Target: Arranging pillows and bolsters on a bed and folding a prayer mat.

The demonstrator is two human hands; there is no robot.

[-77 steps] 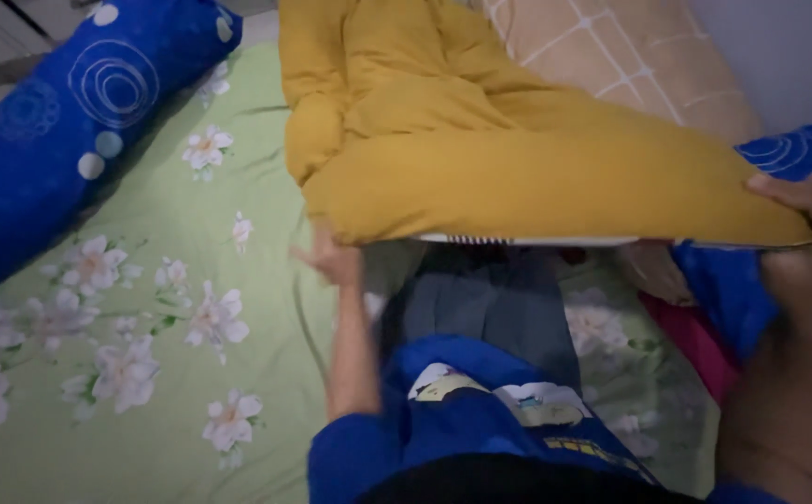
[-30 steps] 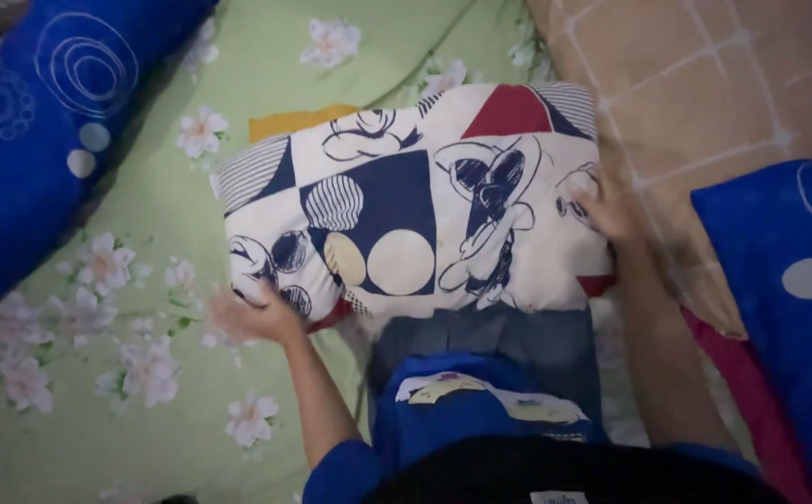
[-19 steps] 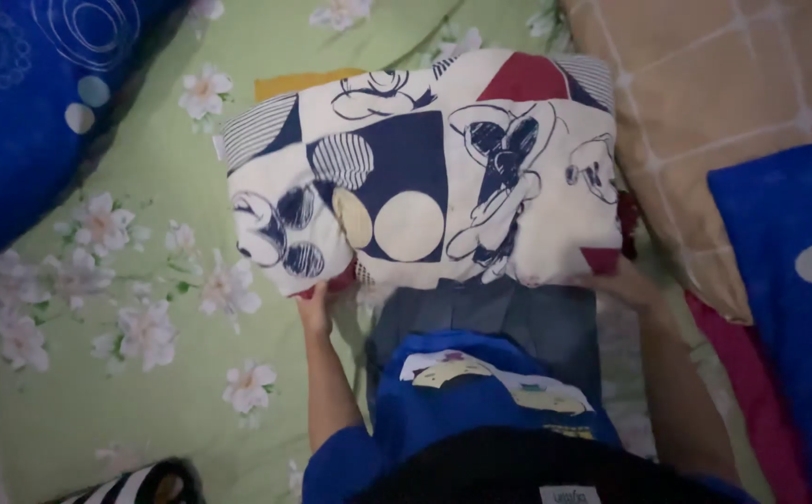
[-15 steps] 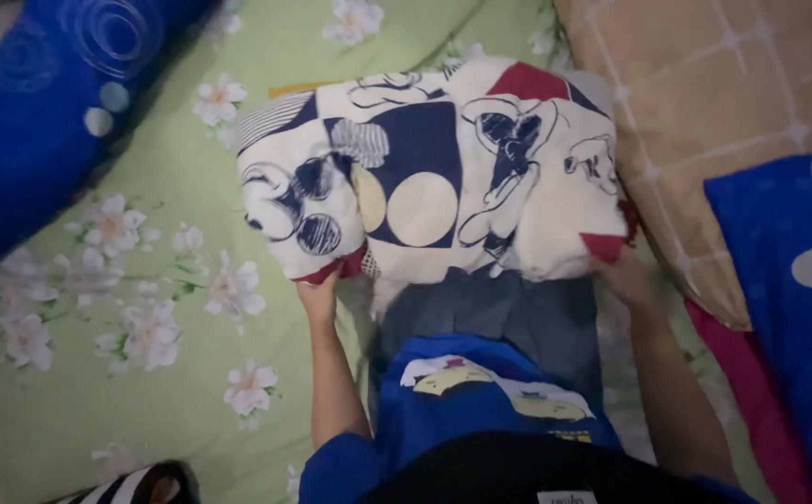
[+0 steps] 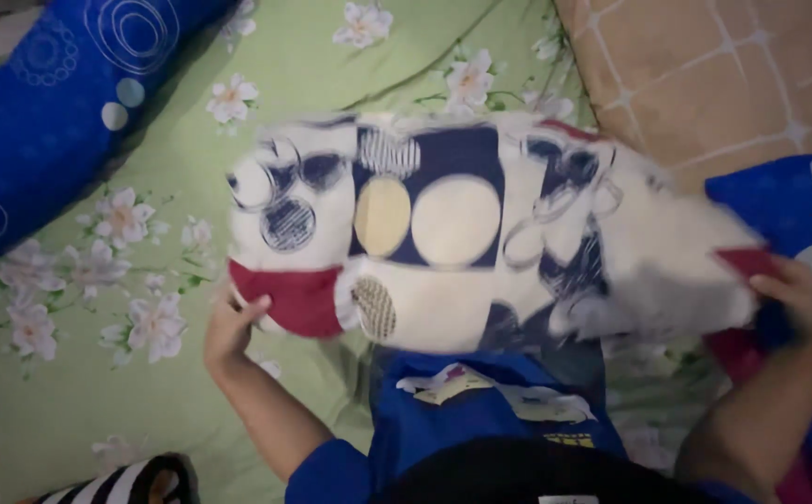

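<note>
**Folded cartoon-print quilt held up over the bed, one hand at each end**

The folded white quilt with navy, red and cream cartoon shapes (image 5: 480, 233) fills the middle of the frame, blurred with motion and held above the person's lap and the green bed sheet printed with white flowers (image 5: 126, 280). The left hand (image 5: 228, 327), at lower left of centre, cups the quilt's red-patched lower left corner, fingers curled under it. The right hand (image 5: 803, 299), at the right edge, is clenched on the quilt's far right end beside a small red corner patch.

The bundle looks already folded, so the step in hand seems to be carrying or turning it. A sound next move would call for keeping both ends level so the layers do not slip open, and for a free patch of bed to set it on.

Around it: a long blue bolster with pale circle patterns (image 5: 60, 121) lies in the upper left; a tan pillow with a white grid of lines (image 5: 705, 75) sits in the upper right; a blue pillow with white dots (image 5: 798, 215) is at the right, partly behind the quilt. At bottom centre is the person's blue shirt (image 5: 480, 420) with a pale printed figure. A black-and-white striped item (image 5: 126, 481) peeks in at the lower left. No packages, labels or signs are visible.
</note>
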